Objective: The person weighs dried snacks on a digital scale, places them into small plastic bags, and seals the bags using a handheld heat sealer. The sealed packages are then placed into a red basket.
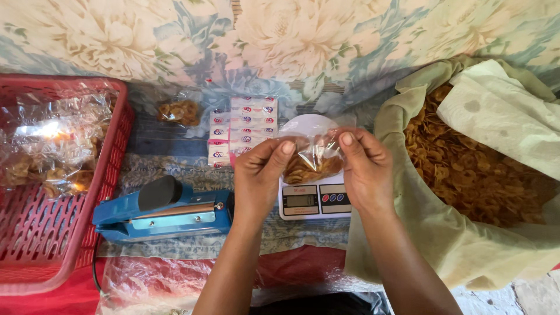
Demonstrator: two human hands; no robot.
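Above the scale (315, 198), both hands pinch a chip bag (312, 157).

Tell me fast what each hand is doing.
Left hand: closed, pinching the left top edge of the clear bag of chips.
Right hand: closed, pinching the bag's right top edge.

One red basket (111, 175) at left, one blue heat sealer (163, 213), one digital scale (315, 201), one clear chip bag (312, 157) in two hands, one large chip sack (466, 175) at right.
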